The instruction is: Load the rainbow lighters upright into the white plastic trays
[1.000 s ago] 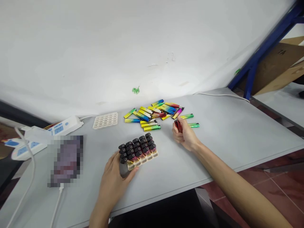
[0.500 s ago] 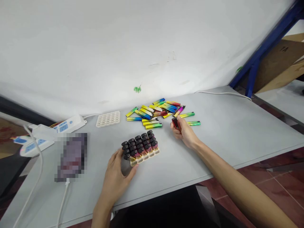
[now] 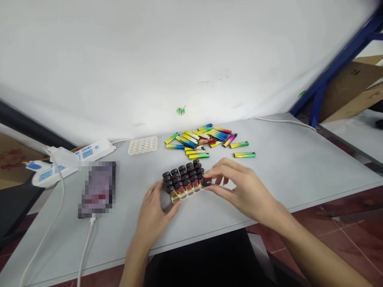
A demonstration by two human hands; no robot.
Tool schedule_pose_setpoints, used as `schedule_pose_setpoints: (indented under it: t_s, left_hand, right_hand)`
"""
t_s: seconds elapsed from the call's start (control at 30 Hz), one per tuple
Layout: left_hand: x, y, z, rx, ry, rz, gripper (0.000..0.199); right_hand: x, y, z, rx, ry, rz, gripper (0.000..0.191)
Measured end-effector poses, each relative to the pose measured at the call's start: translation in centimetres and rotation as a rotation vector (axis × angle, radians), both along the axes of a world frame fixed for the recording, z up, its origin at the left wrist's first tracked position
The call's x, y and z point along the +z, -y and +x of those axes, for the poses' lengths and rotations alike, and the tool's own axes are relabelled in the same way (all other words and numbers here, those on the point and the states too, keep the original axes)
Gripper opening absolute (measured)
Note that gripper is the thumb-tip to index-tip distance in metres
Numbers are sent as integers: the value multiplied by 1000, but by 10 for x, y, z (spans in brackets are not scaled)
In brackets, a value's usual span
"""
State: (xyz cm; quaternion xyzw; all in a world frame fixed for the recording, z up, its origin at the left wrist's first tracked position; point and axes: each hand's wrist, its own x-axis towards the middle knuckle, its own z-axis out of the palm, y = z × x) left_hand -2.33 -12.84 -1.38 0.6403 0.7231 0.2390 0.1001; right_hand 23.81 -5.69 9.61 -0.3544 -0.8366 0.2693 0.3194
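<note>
A pale tray point(image 3: 190, 194) with oval slots holds rows of upright lighters point(image 3: 187, 184) with black tops; several slots along its near edge are bare. My left hand point(image 3: 155, 213) rests at the tray's left end, thumb and fingers spread around its corner. At the right end, my right hand point(image 3: 243, 189) pinches a dark-topped lighter point(image 3: 206, 182) at the near right corner; its lower part is hidden. Behind the tray lies a loose pile of shiny multicoloured lighters point(image 3: 206, 137), with a yellow-green lighter point(image 3: 244, 154) lying apart to the right.
An empty slotted tray point(image 3: 143, 146) lies near the wall. At left are a power strip point(image 3: 89, 153), a blurred phone-like device point(image 3: 97, 189) and its white cable point(image 3: 85, 249). Another cable point(image 3: 281, 120) runs along the back right. A blue frame point(image 3: 318, 99) stands at right.
My right hand has moved left and nearer, from beside the pile to the tray's right end, still holding a lighter. My left hand stays at the tray. The view has shifted slightly.
</note>
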Motion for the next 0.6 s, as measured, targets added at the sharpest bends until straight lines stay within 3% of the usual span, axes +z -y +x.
schedule_pose_setpoints:
  t_s: [0.13, 0.43, 0.6]
  left_hand:
    - [0, 1, 1, -26, -7, 45, 73]
    - [5, 1, 3, -74, 21, 52, 67]
    - [4, 0, 2, -103, 5, 81, 66]
  right_hand:
    - [2, 18, -21, 19, 139, 114, 17]
    - [-26, 17, -55, 115, 268, 16, 15]
    - [-27, 16, -63, 123, 305, 60, 16]
